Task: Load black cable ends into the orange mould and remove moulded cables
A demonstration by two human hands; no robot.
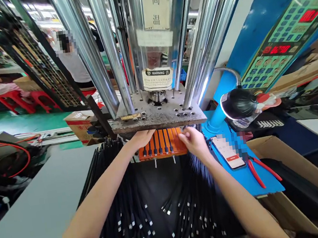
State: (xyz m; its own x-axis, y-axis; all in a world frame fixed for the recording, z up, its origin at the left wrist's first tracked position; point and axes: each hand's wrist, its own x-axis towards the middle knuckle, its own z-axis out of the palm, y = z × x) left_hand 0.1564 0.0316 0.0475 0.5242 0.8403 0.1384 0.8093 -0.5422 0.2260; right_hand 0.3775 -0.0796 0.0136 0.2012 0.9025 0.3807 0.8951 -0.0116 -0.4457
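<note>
An orange slotted fixture (163, 153) sits under the metal plate of an upright press (159, 119). Several black cables with dark plug ends (160, 149) lie side by side in its slots. My left hand (143, 138) reaches over the fixture's left part, its fingertips hidden beneath the plate. At the fixture's right edge, my right hand (191, 140) has its fingers curled into a pinch; whatever is between them is too small to make out. Below, bundles of black cables with silver plugs (133, 218) hang left and right over a dark surface.
On the blue ledge at right lie a phone (228, 153) and red-handled pliers (262, 170). A black lamp (239, 103) stands above them. A cardboard box (307, 193) is at far right, a grey tabletop (42, 210) at left. Co-workers (72, 64) appear in the background.
</note>
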